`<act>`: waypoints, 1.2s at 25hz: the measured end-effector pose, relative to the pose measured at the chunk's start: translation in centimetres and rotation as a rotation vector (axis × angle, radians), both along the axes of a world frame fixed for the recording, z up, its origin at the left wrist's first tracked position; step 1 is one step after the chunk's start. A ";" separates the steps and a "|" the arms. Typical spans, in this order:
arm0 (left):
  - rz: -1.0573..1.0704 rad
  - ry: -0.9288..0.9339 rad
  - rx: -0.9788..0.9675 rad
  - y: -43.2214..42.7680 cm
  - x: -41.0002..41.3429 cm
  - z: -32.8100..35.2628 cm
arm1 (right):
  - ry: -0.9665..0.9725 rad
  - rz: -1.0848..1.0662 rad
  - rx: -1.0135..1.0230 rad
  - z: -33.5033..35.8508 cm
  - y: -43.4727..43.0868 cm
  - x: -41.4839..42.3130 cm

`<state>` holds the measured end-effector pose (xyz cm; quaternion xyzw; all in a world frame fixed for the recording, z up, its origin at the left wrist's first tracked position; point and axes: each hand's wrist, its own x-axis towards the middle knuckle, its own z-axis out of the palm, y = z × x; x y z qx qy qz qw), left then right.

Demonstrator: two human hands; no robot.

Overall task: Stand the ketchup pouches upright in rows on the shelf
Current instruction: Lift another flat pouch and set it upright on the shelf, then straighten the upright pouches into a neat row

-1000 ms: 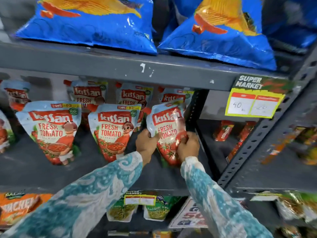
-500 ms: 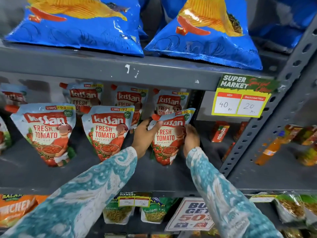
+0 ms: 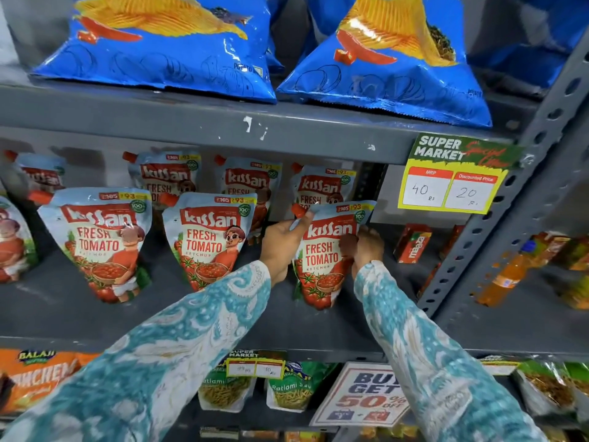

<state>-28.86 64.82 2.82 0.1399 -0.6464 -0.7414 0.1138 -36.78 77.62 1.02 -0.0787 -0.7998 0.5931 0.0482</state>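
Observation:
Kissan ketchup pouches stand in two rows on the grey shelf [image 3: 223, 323]. The rightmost front pouch [image 3: 323, 256] stands upright between my hands. My left hand [image 3: 282, 240] grips its left edge near the red cap, and my right hand [image 3: 366, 247] holds its right edge. Two more front pouches, one [image 3: 208, 240] beside it and one [image 3: 102, 244] further left, stand upright. Behind them a back row of pouches [image 3: 247, 180] stands against the rear wall, partly hidden.
Blue chip bags [image 3: 165, 49] lie on the shelf above. A yellow price tag [image 3: 449, 186] hangs at the right. A perforated upright post [image 3: 478, 234] borders the shelf on the right, with red juice cartons [image 3: 412, 244] behind. Snack bags [image 3: 223, 390] fill the shelf below.
The tilted pouch between my hands has been turned upright to face front. My left hand moved up to its top left corner. The view has shifted slightly.

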 end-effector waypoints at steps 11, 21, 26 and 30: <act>0.870 -0.093 -0.060 -11.0 5.1 -6.0 | 0.230 0.619 0.260 -4.0 -12.0 10.5; 0.461 -0.026 -0.066 -16.7 5.3 -2.4 | -0.199 0.402 -0.434 -1.8 -16.9 5.7; 0.562 -0.061 -0.053 -14.8 5.9 -2.2 | -0.141 0.341 -0.498 -1.6 -16.1 6.2; 0.540 -0.059 -0.050 -13.4 6.4 -2.2 | -0.120 0.279 -0.525 -1.3 -15.4 6.6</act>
